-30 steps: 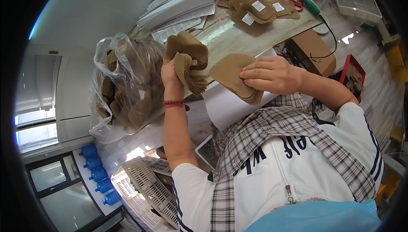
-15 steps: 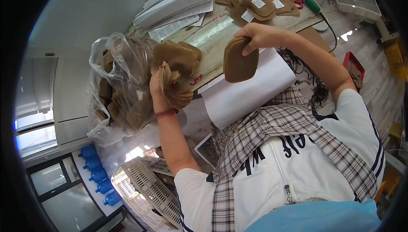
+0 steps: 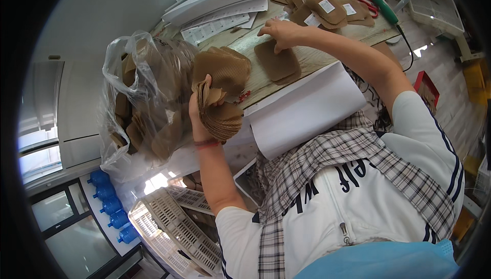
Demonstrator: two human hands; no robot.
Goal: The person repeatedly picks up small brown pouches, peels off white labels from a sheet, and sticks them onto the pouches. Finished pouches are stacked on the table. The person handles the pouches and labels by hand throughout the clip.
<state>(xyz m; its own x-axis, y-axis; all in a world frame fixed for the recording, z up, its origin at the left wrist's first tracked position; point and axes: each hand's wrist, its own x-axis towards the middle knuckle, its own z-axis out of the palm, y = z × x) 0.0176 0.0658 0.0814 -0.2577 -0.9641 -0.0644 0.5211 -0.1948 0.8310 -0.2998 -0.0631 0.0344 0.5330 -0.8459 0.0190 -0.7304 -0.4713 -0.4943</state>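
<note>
My left hand (image 3: pixel 199 99) is closed around a fanned stack of brown mesh pieces (image 3: pixel 221 120) with rounded corners. Right behind it, on the table (image 3: pixel 266 87), lies a loose pile of similar brown pieces (image 3: pixel 222 69). A neat flat stack of brown mesh pieces (image 3: pixel 279 63) rests on the table near its front edge. Over that stack is my right hand (image 3: pixel 286 32), fingers spread and nothing gripped, its thumb at the stack's upper edge; whether it touches cannot be told.
A clear plastic bag (image 3: pixel 148 95) of brown pieces stands at the left. White paper strips (image 3: pixel 220 5), brown pieces with white labels (image 3: pixel 325 8), red-handled scissors (image 3: pixel 369 4) and a green corded tool (image 3: pixel 379 0) lie farther back. A white sheet (image 3: pixel 307 110) hangs over the near edge.
My right hand has set its stack of brown mesh pieces down on the table and let go, its fingers now spread. My left hand still holds its fanned stack.
</note>
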